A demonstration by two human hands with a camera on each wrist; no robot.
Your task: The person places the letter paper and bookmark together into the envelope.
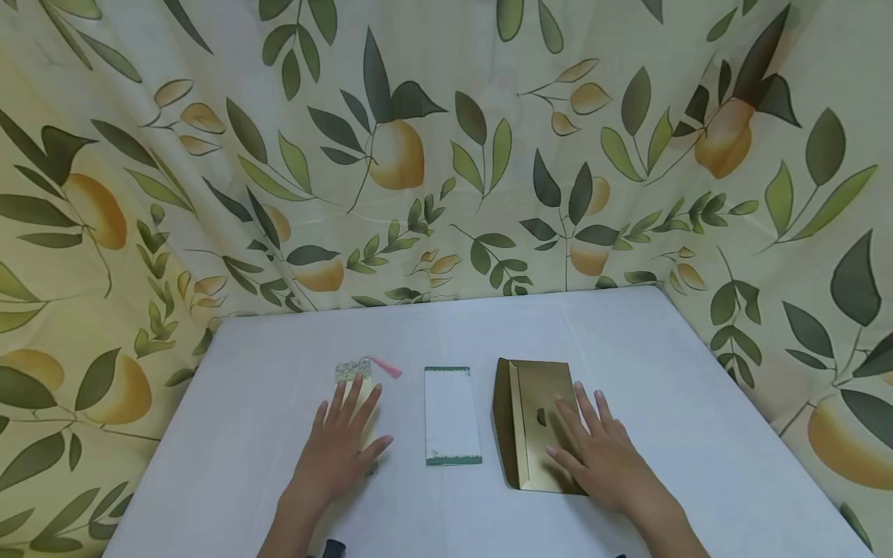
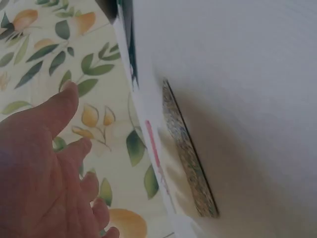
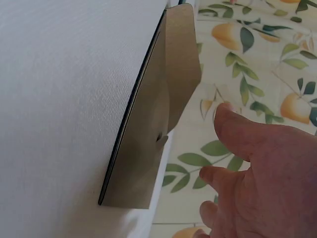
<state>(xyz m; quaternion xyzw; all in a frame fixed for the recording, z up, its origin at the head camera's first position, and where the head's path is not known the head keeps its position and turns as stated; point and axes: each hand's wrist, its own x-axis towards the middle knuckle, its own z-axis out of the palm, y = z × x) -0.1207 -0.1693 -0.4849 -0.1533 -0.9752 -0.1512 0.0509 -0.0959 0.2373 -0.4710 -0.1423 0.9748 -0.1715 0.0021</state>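
My left hand (image 1: 335, 457) is held with fingers spread above a cream bookmark-like strip with glittery ends (image 1: 352, 371) and a pink tassel (image 1: 385, 367). Much of the strip is hidden under that hand in the head view; the left wrist view shows one speckled end (image 2: 190, 153), apart from the fingers. Over the right part of a gold envelope (image 1: 532, 380) hovers my right hand (image 1: 608, 461), fingers extended and holding nothing. The envelope's flap (image 3: 182, 59) stands raised on its left side. Between the hands lies a white card (image 1: 452, 415) with green bands at both ends.
The white tabletop (image 1: 279, 364) reaches back to a curtain (image 1: 432, 155) printed with fruit and leaves, which also runs along both sides. A small black object (image 1: 334, 549) pokes in at the bottom edge near the left forearm.
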